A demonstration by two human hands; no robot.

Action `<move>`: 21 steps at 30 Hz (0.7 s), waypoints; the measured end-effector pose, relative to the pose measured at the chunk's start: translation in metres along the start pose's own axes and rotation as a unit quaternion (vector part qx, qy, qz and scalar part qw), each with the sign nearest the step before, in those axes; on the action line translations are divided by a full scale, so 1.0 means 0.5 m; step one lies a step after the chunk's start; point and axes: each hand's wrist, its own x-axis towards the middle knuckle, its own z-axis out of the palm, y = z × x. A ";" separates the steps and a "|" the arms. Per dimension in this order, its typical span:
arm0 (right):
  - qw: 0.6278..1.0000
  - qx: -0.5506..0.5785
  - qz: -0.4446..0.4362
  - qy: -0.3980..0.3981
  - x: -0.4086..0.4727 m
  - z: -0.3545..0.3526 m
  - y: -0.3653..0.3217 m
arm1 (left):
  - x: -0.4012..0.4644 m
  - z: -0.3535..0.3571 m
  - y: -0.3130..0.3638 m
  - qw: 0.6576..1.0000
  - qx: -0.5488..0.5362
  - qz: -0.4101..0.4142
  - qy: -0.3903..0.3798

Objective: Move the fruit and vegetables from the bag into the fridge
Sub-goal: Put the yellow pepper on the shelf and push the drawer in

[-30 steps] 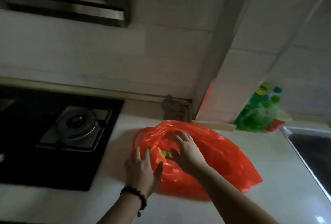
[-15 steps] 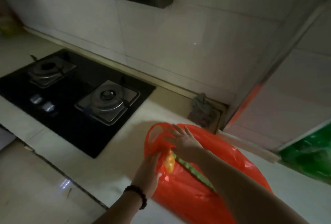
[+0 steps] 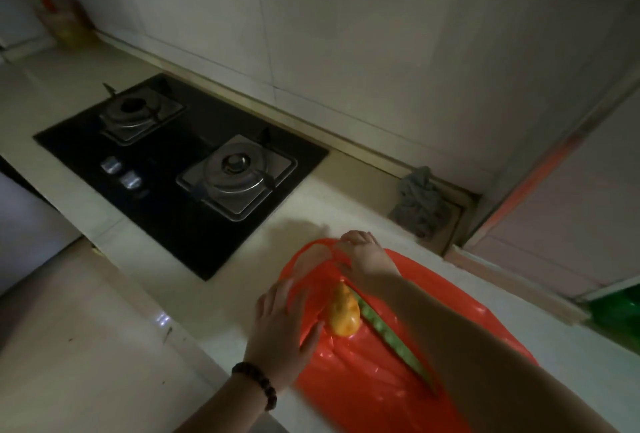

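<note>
Pale stone surface (image 3: 114, 346) carries a black gas hob (image 3: 180, 169) at far left, and a grey rag (image 3: 417, 204) is bunched in the far corner. A red plastic bag (image 3: 363, 380) is spread near right. Its left edge is pressed by the left hand (image 3: 280, 325), fingers straight; its handle is pinched by the right hand (image 3: 363, 256). Between them lie a yellow fruit (image 3: 343, 311) and a long green pod (image 3: 394, 339), angled far-left to near-right.
</note>
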 end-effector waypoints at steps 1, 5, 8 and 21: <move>0.999 0.021 -0.007 0.039 -0.015 -0.006 0.000 | 0.006 -0.002 0.011 0.999 -0.021 0.042 0.018; 0.990 0.057 -0.007 0.131 -0.106 -0.021 -0.004 | 0.046 0.002 0.061 0.987 -0.011 0.159 -0.008; 0.987 0.045 0.027 0.152 -0.182 -0.009 -0.010 | 0.065 0.022 0.075 0.988 0.055 0.129 -0.071; 0.976 0.015 0.213 0.037 -0.237 0.096 -0.010 | 0.080 0.059 0.056 0.977 0.036 0.012 -0.209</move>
